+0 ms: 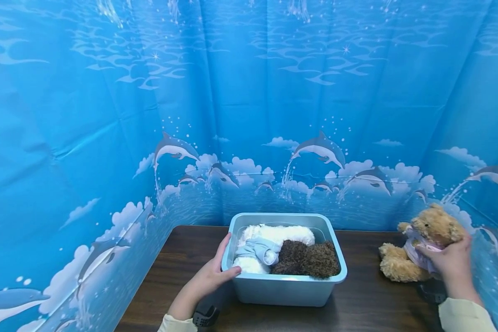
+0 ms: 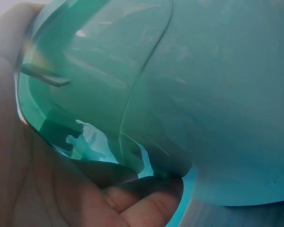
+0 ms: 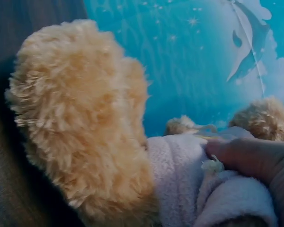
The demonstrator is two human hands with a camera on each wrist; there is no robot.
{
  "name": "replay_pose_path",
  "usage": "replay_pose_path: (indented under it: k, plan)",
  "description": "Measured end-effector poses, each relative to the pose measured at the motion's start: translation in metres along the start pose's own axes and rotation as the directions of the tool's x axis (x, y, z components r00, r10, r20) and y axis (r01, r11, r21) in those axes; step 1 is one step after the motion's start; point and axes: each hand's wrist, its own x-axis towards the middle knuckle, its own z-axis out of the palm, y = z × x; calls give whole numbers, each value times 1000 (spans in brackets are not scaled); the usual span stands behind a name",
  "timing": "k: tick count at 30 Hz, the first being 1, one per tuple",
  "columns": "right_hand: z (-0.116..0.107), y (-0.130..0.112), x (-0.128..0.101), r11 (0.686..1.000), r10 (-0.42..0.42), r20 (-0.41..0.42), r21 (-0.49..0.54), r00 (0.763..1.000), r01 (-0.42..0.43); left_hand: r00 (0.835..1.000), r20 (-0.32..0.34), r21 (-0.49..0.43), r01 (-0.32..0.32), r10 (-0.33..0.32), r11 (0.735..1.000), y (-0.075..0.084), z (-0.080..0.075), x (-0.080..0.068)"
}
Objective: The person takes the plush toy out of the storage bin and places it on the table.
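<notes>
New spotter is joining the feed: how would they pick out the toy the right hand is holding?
On the dark table, look right of the light blue bin. The right hand grips a tan teddy bear in a pale pink top; it is the only plush outside the bin.

- Head view looks forward and down from above the table (image 1: 369,313).
- Left wrist view sits tight against the bin (image 2: 217,94), shared with the head view (image 1: 282,288).
- Right wrist view faces the teddy bear (image 3: 80,123) closely, also shared (image 1: 423,244).

Left hand (image 2: 47,189) grips the teal bin (image 2: 203,94) corner.
</notes>
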Motion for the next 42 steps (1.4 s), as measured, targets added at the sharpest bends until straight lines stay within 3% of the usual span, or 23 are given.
replay_pose_path:
  k: [7,12,16,26,32,37,42]
  plan:
    - [-3,15,-5,996,70,-40,-58,997,-73,1000,-2,-1,-3,3,1000,1,0,0]
    - [-4,21,-13,975,170,-75,-134,983,-179,1000,-3,9,-4,5,1000,2,-1,-1]
    - [-2,22,-17,965,220,-91,-128,971,-230,1000,-7,13,-5,5,1000,1,-2,0]
    - [11,30,-23,955,294,-52,61,954,-291,1000,10,-13,-7,7,1000,-2,-1,1]
    - [27,33,-29,928,306,-128,260,943,-265,1000,12,-17,2,-2,1000,-2,1,0]
    - [35,39,-28,943,242,-210,282,947,-178,1000,11,-21,1,-1,1000,-1,1,0]
    - [38,38,-23,947,233,-206,272,950,-173,1000,11,-19,-2,2,1000,0,0,0]
